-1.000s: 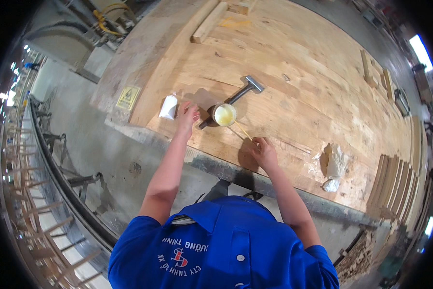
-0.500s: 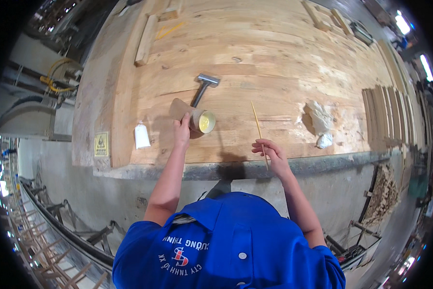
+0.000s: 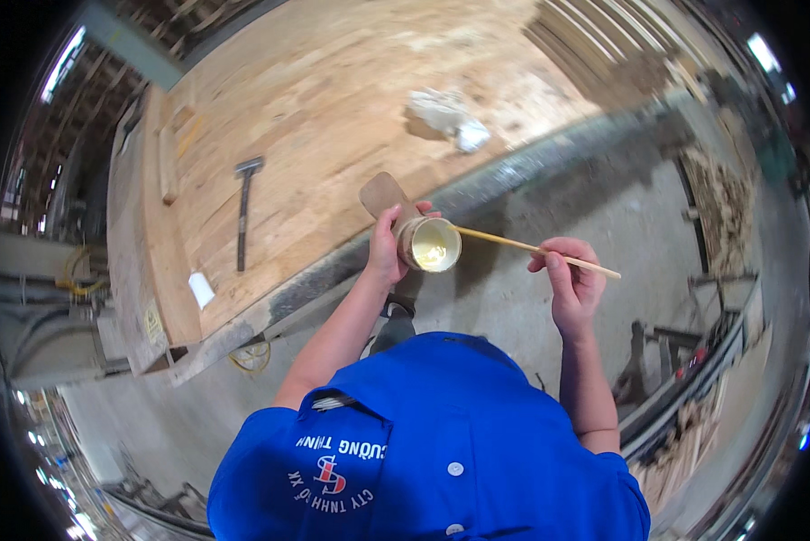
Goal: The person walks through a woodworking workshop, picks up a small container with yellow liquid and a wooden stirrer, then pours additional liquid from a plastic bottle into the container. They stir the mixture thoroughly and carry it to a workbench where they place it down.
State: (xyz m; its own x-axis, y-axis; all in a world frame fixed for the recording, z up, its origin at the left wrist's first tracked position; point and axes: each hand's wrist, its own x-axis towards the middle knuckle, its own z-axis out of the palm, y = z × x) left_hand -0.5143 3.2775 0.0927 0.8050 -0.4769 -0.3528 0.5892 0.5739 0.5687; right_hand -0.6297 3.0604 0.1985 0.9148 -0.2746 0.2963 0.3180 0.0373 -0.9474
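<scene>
The person's left hand [image 3: 387,252] is closed around the side of a cup [image 3: 434,245] holding a pale yellow substance, its open mouth facing the camera. A flat brown paddle-shaped piece [image 3: 382,193] juts out just beyond that hand; whether it joins the cup cannot be told. The right hand [image 3: 574,281] pinches a thin wooden stick [image 3: 513,242] between thumb and fingers, its far end at the cup's rim. Left of the left hand, a hammer [image 3: 243,212] and a white packet [image 3: 201,289] lie on a wooden bench [image 3: 324,117]. Ahead of both hands is a crumpled whitish bag [image 3: 441,110].
</scene>
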